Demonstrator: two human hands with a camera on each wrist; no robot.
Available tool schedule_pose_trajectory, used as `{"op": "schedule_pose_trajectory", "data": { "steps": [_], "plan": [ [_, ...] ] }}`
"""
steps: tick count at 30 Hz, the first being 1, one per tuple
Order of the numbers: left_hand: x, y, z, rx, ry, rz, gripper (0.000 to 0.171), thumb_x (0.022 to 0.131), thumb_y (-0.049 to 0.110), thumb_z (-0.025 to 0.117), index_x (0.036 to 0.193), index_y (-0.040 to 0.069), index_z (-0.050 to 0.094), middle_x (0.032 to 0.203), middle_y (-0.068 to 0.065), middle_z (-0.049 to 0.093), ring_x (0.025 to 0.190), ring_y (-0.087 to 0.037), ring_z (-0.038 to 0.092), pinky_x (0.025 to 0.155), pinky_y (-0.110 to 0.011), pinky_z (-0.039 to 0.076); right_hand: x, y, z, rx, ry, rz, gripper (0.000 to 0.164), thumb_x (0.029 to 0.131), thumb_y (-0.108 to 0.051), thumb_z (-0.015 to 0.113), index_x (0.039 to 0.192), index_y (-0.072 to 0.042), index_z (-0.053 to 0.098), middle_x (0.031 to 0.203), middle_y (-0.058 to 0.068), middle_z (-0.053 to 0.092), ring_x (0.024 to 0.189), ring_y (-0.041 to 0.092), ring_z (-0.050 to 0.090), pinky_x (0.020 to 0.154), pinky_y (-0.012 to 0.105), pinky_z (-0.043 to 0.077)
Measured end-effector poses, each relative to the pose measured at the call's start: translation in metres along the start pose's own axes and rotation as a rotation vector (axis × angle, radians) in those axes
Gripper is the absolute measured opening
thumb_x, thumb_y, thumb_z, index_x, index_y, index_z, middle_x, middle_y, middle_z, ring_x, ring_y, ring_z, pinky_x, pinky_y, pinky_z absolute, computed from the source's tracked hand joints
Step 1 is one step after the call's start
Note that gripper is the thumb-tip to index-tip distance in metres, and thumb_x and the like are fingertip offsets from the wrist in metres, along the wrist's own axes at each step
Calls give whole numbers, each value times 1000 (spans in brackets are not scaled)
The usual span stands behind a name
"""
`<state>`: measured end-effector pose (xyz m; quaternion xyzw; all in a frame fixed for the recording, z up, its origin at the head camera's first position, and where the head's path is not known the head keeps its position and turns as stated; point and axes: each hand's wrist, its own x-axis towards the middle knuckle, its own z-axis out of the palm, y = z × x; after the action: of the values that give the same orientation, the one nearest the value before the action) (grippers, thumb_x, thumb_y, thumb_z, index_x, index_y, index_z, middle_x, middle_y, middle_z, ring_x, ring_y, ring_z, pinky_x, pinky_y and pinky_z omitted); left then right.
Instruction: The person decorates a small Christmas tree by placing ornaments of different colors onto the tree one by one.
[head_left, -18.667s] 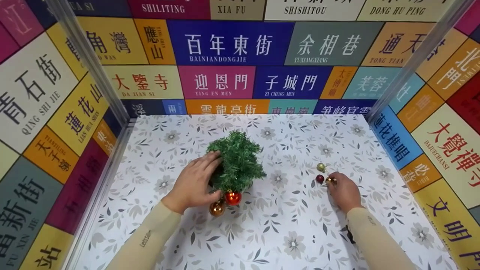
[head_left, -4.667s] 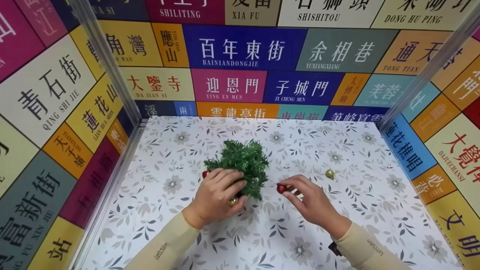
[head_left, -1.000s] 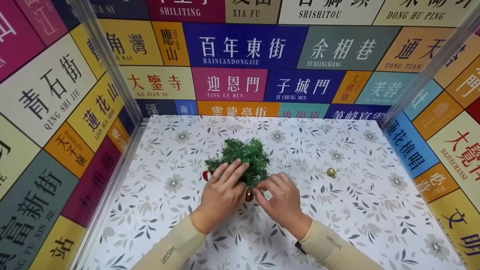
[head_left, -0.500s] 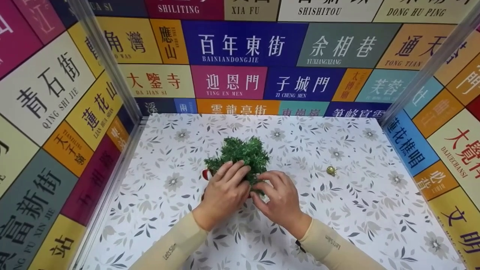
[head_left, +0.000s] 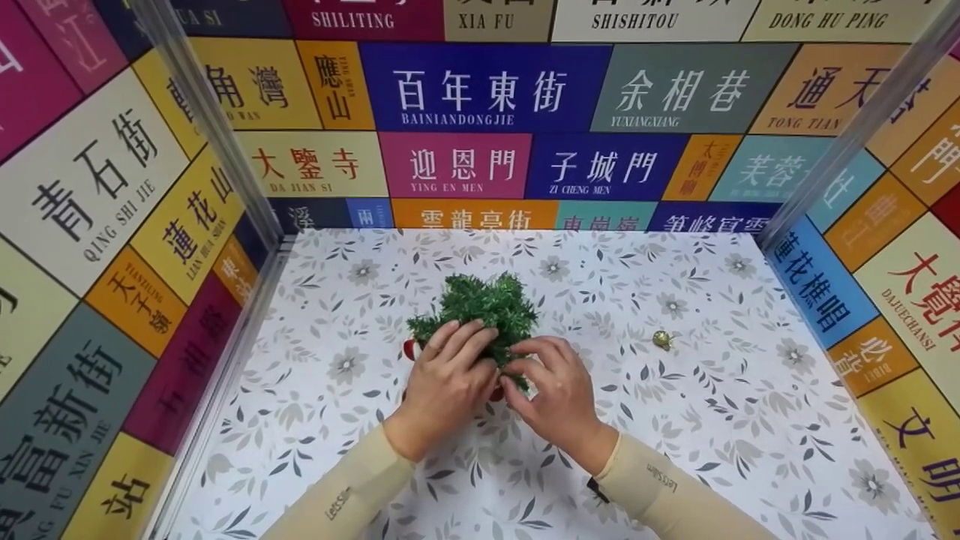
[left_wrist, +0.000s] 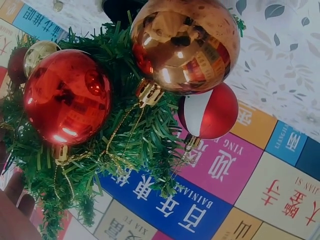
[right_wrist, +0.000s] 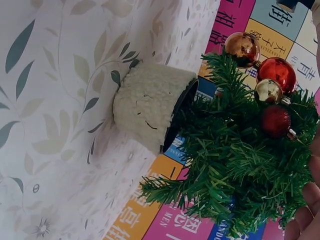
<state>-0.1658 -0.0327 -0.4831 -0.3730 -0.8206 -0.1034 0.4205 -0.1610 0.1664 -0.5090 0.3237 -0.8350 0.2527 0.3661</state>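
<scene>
A small green Christmas tree [head_left: 487,300] stands in a fleecy cream pot [right_wrist: 150,105]. My left hand [head_left: 450,379] holds its front branches, some fingers spread over the foliage. At the front right, my right hand [head_left: 559,390] has thumb and index finger bent together beside a dark red Christmas ball [right_wrist: 276,121]; its loop and the fingertips' contact are hidden. Next to that hangs a small gold ball [right_wrist: 268,92]. The left wrist view shows a shiny red ball [left_wrist: 67,97], a copper ball [left_wrist: 185,45] and a red-and-white ball [left_wrist: 217,112] hanging on the tree.
Another small gold ball [head_left: 661,340] lies on the table to the right of the tree. The white table top [head_left: 360,465] has a leaf pattern. Colourful panels with printed characters [head_left: 480,90] enclose the back and both sides.
Earlier, several small balls lay at the right; one gold ball lies there now. The right hand has carried the dark red ball leftward to the tree. The tree has turned, its larger balls shifting left.
</scene>
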Motion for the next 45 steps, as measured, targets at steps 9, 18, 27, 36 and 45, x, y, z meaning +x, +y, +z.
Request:
{"op": "schedule_pose_trajectory", "data": {
  "steps": [9, 18, 27, 36, 45],
  "plan": [
    [-1, 0, 3, -53, -33, -24, 15, 87, 20, 72, 75, 10, 70, 130, -11, 62, 128, -31, 51, 111, -49, 33, -1, 1, 3, 47, -6, 45, 6, 83, -14, 74, 85, -17, 70, 113, 2, 65, 105, 25, 57, 86, 42, 50],
    [-3, -1, 5, 5, -24, -37, 18, 90, 16, 65, 72, 9, 65, 132, -11, 61, 129, -31, 50, 112, -47, 31, 3, 4, 3, 39, 24, 94, 5, 86, -15, 66, 84, -17, 69, 101, -4, 66, 93, 16, 62, 73, 35, 55],
    [-2, 0, 6, 70, -22, -39, 19, 89, 16, 65, 71, 10, 65, 128, -11, 63, 124, -31, 54, 110, -47, 34, 3, 4, 3, 126, -44, 173, 11, 85, -8, 70, 88, -18, 67, 87, -10, 63, 75, 8, 63, 64, 29, 54],
    [-2, 1, 7, 164, -38, 29, 20, 89, 17, 62, 70, 11, 65, 124, -12, 64, 121, -31, 56, 113, -45, 32, 5, 4, -3, 145, -154, 226, 6, 90, -13, 68, 89, -18, 65, 87, -10, 60, 74, 6, 62, 59, 28, 53],
    [-7, -1, 6, 205, -92, 102, 17, 90, 17, 60, 75, 13, 67, 134, -13, 60, 132, -31, 49, 115, -43, 28, 7, 7, -7, 5, -188, 130, 7, 90, -18, 71, 94, -21, 67, 88, -9, 62, 76, 8, 62, 54, 28, 50]
  ]
}}
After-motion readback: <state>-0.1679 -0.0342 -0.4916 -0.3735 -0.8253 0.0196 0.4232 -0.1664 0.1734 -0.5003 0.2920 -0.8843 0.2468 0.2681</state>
